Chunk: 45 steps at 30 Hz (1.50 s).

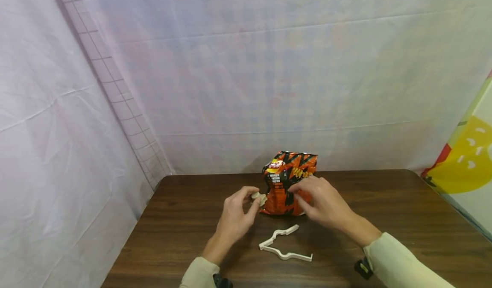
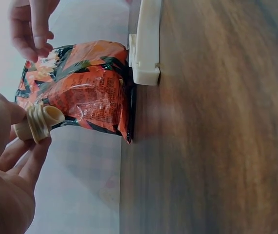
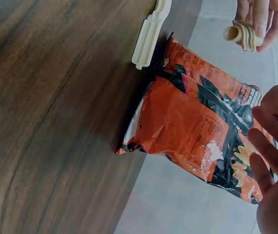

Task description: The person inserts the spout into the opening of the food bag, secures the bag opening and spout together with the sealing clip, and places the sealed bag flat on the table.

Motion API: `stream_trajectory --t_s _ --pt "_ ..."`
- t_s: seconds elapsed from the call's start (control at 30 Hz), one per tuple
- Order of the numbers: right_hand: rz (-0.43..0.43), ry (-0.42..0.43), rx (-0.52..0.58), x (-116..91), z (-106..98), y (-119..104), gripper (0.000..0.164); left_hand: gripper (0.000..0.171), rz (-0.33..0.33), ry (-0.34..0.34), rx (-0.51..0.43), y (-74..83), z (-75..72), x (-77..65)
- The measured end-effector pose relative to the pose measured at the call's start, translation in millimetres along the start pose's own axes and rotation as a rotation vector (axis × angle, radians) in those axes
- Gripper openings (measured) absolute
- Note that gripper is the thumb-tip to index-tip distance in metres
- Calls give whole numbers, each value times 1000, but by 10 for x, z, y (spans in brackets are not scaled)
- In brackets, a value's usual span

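Note:
My left hand [image 1: 234, 214] pinches a small cream plastic screw spout [image 2: 40, 121] between thumb and fingers, its ridged collar and round opening showing in the left wrist view. An orange and black snack bag [image 1: 282, 200] stands upright on the table just beyond it. In front of the bag's right side hovers my right hand [image 1: 323, 200], fingers loosely bent and holding nothing, fingertips close to the printed face [image 3: 197, 126]. Nearer to me lies a white hinged bag clip [image 1: 284, 255], spread apart in a V with a curved bend in each arm.
The dark wood table [image 1: 184, 236] runs back to a pale hanging cloth [image 1: 269, 87] right behind the bag. At the far right hangs a panel with a yellow shape [image 1: 467, 160], beyond the table's edge.

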State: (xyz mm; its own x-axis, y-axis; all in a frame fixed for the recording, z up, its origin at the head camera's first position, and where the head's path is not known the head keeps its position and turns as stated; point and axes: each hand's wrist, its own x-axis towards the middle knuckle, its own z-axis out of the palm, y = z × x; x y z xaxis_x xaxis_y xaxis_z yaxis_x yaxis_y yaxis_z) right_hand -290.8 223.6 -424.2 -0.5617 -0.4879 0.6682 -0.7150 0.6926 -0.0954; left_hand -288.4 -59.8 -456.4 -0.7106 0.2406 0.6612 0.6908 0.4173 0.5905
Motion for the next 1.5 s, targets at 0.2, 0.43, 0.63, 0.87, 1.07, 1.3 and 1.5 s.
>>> stream_trajectory --t_s 0.2,0.43,0.63,0.87,1.07,1.3,1.5 --pt "1 15 -11 41 7 10 23 22 -16 -7 3 -7 1 26" --pt "3 30 -35 93 0 40 23 22 -16 -7 11 -19 -8 55" --pt "16 27 -44 141 -8 58 25 22 -27 -11 14 -32 -7 62" --pt "4 43 -38 235 -25 91 24 21 -13 18 19 -47 -13 89" --pt "-5 60 -36 297 -26 169 23 21 16 66 23 -61 -11 139" --pt "-16 94 -40 409 -69 217 25 21 0 72 19 -84 -7 173" --pt "-21 117 -48 489 -88 256 25 22 -17 66 17 -86 -11 192"
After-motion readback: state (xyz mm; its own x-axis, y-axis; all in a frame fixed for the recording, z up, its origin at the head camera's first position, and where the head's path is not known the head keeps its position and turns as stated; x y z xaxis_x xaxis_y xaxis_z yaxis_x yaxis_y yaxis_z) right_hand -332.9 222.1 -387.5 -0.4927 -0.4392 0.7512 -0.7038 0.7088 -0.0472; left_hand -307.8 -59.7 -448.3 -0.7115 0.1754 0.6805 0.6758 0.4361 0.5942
